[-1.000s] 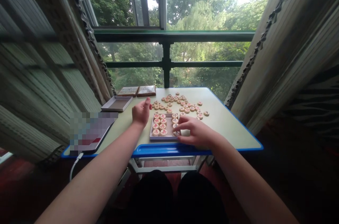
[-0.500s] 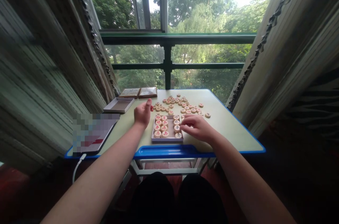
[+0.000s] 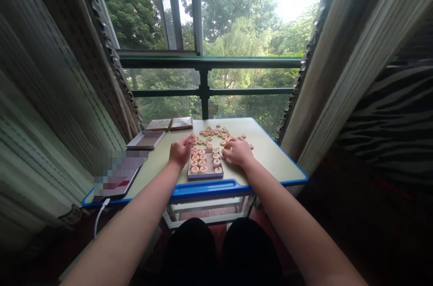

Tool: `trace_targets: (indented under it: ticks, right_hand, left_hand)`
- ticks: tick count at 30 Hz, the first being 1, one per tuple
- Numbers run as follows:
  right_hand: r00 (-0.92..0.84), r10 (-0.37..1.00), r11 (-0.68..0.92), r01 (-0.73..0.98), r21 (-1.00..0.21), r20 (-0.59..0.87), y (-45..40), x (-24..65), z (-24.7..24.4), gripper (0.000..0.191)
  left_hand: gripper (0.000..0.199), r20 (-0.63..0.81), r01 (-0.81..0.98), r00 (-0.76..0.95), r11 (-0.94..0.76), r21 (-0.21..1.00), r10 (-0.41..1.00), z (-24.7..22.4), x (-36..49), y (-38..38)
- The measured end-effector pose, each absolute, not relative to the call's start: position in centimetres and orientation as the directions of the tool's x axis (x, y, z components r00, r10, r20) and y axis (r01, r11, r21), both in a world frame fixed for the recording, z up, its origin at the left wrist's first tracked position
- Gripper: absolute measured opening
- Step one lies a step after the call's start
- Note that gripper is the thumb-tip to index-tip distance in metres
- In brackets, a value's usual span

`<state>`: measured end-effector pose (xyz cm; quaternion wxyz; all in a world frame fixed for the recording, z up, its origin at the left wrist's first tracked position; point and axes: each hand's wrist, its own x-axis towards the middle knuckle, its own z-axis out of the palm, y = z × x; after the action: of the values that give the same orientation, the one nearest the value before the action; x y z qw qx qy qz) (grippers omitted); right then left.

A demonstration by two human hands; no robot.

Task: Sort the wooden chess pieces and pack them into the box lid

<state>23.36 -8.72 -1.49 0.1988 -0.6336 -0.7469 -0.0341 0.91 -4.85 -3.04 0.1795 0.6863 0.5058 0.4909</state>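
A shallow open box (image 3: 206, 176) stands near the table's front edge. Round wooden xiangqi pieces lie in it: two columns with red characters (image 3: 203, 169) on the left and one with dark characters (image 3: 217, 162) on the right, a gap between them. Just past the box's right wall, my right hand (image 3: 239, 152) reaches down with its fingertips closed at a pale xiangqi piece (image 3: 223, 155), partly covered by them. My left hand (image 3: 180, 151) hovers by the box's far left corner, fingers curled and thumb raised; what they hold, if anything, is hidden.
Many loose xiangqi pieces (image 3: 219, 131) spread over the table (image 3: 267, 159) beyond the box. An empty shallow tray (image 3: 146, 140) and two flat cases (image 3: 181, 123) sit at the back left. A blurred flat device (image 3: 118, 177) with a white cable (image 3: 98, 218) lies front left.
My right hand has moved from the box's right column to the loose pieces just outside its right wall. My left hand stays near the far left corner, its thumb lower. The view has turned right.
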Motion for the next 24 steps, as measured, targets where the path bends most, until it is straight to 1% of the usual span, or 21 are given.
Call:
trace_targets:
  ticks: [5, 9, 15, 20, 24]
  right_hand:
    - [-0.137, 0.929, 0.218, 0.954, -0.208, 0.343, -8.87, 23.48, -1.33, 0.026]
    - [-0.140, 0.930, 0.224, 0.949, -0.222, 0.341, -8.69, 23.70, -1.40, 0.025]
    - [-0.098, 0.936, 0.175, 0.963, -0.206, 0.338, -8.46, 23.95, -1.21, 0.028]
    - [-0.144, 0.938, 0.218, 0.952, -0.213, 0.316, -8.26, 23.98, -1.40, 0.025]
    - [-0.136, 0.934, 0.213, 0.955, -0.207, 0.330, -8.08, 24.05, -1.86, 0.024]
  left_hand:
    - [0.046, 0.444, 0.548, 0.087, -0.415, 0.726, 0.892, -3.12, 0.88, -4.53]
    - [0.048, 0.410, 0.542, 0.087, -0.388, 0.745, 0.908, -3.05, 1.02, -4.28]
    - [0.049, 0.392, 0.529, 0.137, -0.401, 0.748, 0.910, -3.16, 1.16, -4.10]
    - [0.054, 0.384, 0.500, 0.149, -0.404, 0.766, 0.911, -3.17, 1.19, -4.16]
    - [0.056, 0.378, 0.506, 0.141, -0.395, 0.767, 0.915, -3.48, 1.21, -3.80]
